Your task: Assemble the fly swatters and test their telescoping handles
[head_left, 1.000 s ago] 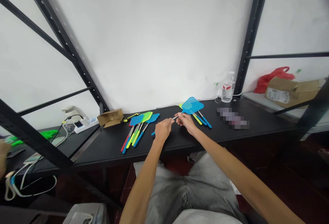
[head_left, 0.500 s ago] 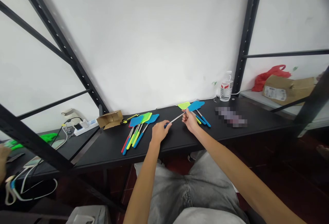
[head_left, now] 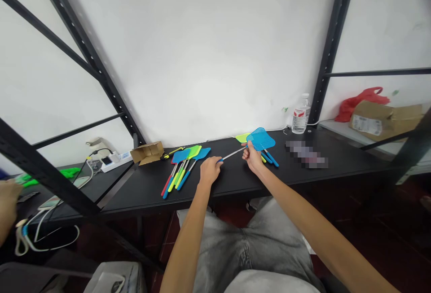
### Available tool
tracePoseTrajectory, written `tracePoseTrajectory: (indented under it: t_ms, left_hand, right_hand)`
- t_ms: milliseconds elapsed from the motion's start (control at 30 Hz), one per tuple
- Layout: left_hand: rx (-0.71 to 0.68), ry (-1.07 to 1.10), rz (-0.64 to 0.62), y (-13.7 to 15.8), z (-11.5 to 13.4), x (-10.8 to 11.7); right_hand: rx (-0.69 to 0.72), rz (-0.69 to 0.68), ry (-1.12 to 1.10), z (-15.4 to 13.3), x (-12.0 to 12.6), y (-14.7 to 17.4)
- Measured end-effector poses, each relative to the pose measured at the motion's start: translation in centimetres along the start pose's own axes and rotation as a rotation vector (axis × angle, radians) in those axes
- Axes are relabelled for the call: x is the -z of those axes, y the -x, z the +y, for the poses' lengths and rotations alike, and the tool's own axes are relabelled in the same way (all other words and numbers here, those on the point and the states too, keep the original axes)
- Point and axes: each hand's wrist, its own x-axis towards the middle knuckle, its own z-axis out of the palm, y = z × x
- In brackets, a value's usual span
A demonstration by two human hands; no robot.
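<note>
Between my hands a fly swatter [head_left: 261, 139] with a blue perforated head and a thin metal rod is held slantwise above the black table. My left hand [head_left: 210, 170] is closed around its blue handle, of which only the end by the rod shows. With closed fingers, my right hand [head_left: 252, 157] grips the swatter where the rod meets the head. Behind the right hand lie more fly swatters [head_left: 243, 137], lime and blue, partly covered. To the left of my left hand rests a fanned group of fly swatters [head_left: 183, 177] with red, blue, lime and green handles.
An open cardboard box [head_left: 147, 153] and a yellow-black cutter [head_left: 172, 152] are at the table's back left. A water bottle [head_left: 301, 113] stands at the back right, near a blurred item [head_left: 306, 154]. Black metal posts [head_left: 336, 46] flank the table. Another person's hand [head_left: 8, 207] shows far left.
The held swatter's blue head has turned, so its perforated face now shows more fully. My hands keep their grip with little movement, and the view has shifted slightly.
</note>
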Motion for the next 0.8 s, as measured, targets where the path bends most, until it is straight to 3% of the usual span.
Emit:
tracePoseTrajectory:
  t_ms: [567, 800]
  left_hand:
    - [-0.151, 0.148, 0.043, 0.1, 0.8, 0.2]
    - [-0.153, 0.187, 0.035, 0.1, 1.8, 0.1]
  right_hand:
    - [-0.018, -0.189, 0.136, 0.0, 0.0, 0.5]
    - [-0.022, -0.23, 0.227, -0.1, -0.1, 0.7]
